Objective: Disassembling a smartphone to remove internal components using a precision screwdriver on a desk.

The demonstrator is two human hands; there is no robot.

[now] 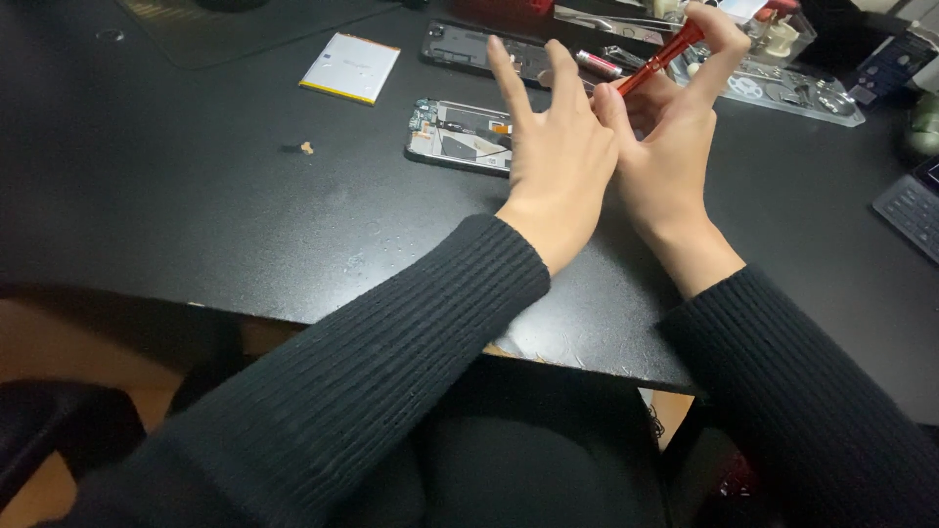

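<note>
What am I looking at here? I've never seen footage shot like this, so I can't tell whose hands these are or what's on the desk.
There is one picture, from a camera worn on a person's head, looking down at their own two hands and black-sleeved arms. The right hand grips a red screwdriver. The left hand is raised beside it, fingers spread, touching its lower end. Below them on the black desk lies an opened phone with its insides showing. Further back lie a flat white battery, a second dark phone part and a clear tray of small tools.
</note>
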